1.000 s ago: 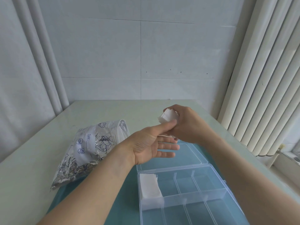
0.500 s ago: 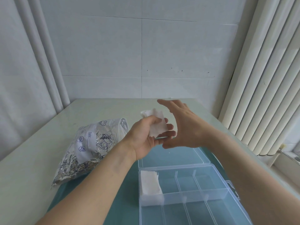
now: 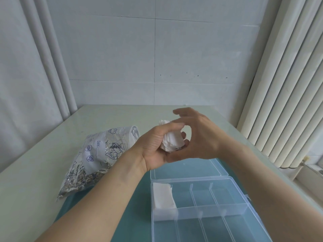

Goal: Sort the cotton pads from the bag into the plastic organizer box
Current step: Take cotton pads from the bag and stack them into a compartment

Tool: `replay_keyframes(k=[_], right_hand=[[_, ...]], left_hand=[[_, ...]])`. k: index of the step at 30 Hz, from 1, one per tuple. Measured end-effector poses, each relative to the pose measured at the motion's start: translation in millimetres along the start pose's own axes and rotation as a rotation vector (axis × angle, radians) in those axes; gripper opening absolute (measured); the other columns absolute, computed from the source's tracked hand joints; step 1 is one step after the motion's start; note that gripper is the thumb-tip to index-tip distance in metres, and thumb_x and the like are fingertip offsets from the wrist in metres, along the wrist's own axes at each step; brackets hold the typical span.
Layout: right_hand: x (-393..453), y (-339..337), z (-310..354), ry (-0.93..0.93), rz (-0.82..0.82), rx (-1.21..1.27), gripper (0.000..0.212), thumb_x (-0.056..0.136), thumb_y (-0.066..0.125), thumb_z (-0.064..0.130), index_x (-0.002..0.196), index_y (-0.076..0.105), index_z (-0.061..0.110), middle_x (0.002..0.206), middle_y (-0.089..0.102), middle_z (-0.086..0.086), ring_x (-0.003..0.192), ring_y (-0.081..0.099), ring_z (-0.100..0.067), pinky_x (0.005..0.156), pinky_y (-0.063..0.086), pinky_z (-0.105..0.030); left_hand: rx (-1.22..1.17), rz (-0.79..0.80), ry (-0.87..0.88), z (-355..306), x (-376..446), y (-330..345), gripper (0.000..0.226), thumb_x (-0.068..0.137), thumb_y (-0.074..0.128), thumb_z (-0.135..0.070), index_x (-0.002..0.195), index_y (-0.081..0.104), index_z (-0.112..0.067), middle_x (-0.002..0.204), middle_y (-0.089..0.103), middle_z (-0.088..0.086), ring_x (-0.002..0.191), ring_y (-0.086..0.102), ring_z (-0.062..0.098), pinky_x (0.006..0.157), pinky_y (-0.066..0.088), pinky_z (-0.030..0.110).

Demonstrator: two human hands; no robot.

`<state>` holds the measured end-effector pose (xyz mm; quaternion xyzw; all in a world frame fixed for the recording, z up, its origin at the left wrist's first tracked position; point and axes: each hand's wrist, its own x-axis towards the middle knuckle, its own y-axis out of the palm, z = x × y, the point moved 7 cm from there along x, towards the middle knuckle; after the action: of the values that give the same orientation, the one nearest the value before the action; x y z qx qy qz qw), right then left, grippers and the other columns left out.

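My left hand [image 3: 153,144] grips a stack of white cotton pads [image 3: 172,139] above the table, beyond the far edge of the box. My right hand [image 3: 197,135] hovers just to the right of the stack, fingers spread and loosely bent, holding nothing. The clear plastic organizer box [image 3: 243,208] lies open below, its lid [image 3: 188,169] folded back. Another stack of pads [image 3: 163,197] fills its far left compartment. The crinkled silver bag [image 3: 97,154] lies on the table to the left.
The box rests on a teal mat [image 3: 136,215] on a pale table [image 3: 35,180]. A tiled wall stands behind; vertical blinds [image 3: 288,84] hang on the right and a curtain on the left.
The pad stack passed from my right hand into my left. My right hand let go and opened beside it. Both hands sit slightly higher than before.
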<state>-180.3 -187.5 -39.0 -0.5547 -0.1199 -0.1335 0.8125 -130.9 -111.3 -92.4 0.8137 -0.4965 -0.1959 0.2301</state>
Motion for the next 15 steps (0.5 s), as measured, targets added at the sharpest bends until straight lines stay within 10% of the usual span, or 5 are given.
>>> replay_keyframes(k=[4, 9, 15], right_hand=[[-1.1, 3.2, -9.3, 0.068, 0.068, -0.079, 0.072, 0.054, 0.091, 0.059, 0.119, 0.069, 0.036, 0.152, 0.039, 0.012, 0.135, 0.041, -0.006, 0.099, 0.032, -0.023], [-0.1, 10.2, -11.8, 0.066, 0.104, 0.037, 0.100, 0.050, 0.096, 0.052, 0.139, 0.052, 0.038, 0.141, 0.044, 0.020, 0.120, 0.052, -0.002, 0.095, 0.049, -0.023], [-0.1, 6.8, -13.4, 0.077, 0.071, 0.081, 0.080, 0.061, 0.093, 0.045, 0.132, 0.059, 0.032, 0.121, 0.060, 0.018, 0.113, 0.056, -0.001, 0.094, 0.052, -0.032]], left_hand=[[0.024, 0.027, -0.065, 6.8, -2.0, -1.5, 0.008, 0.080, 0.067, -0.005, 0.085, 0.070, -0.009, 0.084, 0.067, 0.009, 0.087, 0.065, 0.024, 0.102, 0.047, 0.053], [0.101, -0.046, -0.005, 9.6, 2.2, -3.2, 0.012, 0.088, 0.063, 0.000, 0.087, 0.061, -0.011, 0.081, 0.070, 0.008, 0.075, 0.071, 0.022, 0.070, 0.056, 0.032], [0.169, 0.001, 0.037, 7.2, 3.6, -5.4, 0.025, 0.076, 0.076, -0.004, 0.099, 0.070, -0.013, 0.090, 0.068, 0.006, 0.084, 0.067, 0.020, 0.084, 0.056, 0.036]])
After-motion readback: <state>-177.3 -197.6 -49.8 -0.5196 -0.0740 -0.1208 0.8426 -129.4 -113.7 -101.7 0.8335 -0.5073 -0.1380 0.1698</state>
